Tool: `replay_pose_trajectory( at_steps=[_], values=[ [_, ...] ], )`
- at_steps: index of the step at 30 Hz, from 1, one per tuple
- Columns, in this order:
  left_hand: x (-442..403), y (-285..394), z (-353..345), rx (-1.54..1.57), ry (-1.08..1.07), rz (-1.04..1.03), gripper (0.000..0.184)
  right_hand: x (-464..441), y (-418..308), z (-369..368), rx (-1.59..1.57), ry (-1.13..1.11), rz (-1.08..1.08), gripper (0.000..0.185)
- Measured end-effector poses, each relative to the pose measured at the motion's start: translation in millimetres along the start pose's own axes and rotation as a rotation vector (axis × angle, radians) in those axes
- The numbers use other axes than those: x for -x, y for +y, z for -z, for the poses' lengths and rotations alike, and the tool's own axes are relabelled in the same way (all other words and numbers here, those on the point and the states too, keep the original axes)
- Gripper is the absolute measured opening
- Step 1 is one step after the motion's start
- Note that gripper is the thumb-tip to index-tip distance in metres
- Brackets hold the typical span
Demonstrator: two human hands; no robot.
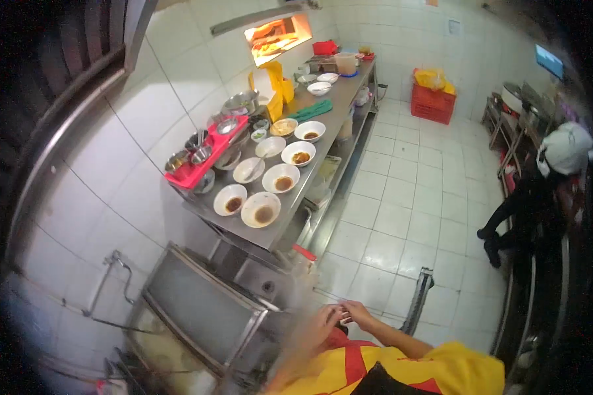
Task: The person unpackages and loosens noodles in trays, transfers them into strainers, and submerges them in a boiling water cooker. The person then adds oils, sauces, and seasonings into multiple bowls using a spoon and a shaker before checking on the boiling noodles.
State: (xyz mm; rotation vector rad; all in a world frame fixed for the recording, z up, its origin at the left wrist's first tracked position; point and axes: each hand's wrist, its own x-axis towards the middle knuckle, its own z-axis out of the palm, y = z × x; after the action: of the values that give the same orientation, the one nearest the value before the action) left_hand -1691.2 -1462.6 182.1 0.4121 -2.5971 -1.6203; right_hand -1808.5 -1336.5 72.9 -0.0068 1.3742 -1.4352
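Observation:
My left hand and my right hand meet in front of my yellow and red shirt, at the bottom of the view. Both sets of fingers are curled in and touch each other. What lies between them, if anything, is too small to make out. A whitish haze blurs my left forearm. The steel sink is close by on the left, beside a slanted steel lid. Beyond it, several white bowls with dark sauce, one of them a front bowl, stand on the steel table.
A red tray of metal pots lines the wall. A green cloth lies farther back. Yellow bags top a red crate on the tiled floor. Another person in dark clothes is at the right. A dark rail-like object stands near my right arm.

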Motion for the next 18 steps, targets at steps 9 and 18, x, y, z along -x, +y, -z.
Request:
replay_pose_trajectory(
  at_steps=[9, 18],
  values=[
    [-208.9, 62.9, -41.8, -0.061, -0.053, -0.639, 0.053, -43.4, -99.2, 92.8, -0.855, 0.096, 0.092, 0.071],
    [-429.3, -86.7, -79.2, 0.854, -0.178, -0.098, 0.051, -68.4, -313.5, 77.2, -0.369, 0.162, 0.509, 0.063]
  ],
)
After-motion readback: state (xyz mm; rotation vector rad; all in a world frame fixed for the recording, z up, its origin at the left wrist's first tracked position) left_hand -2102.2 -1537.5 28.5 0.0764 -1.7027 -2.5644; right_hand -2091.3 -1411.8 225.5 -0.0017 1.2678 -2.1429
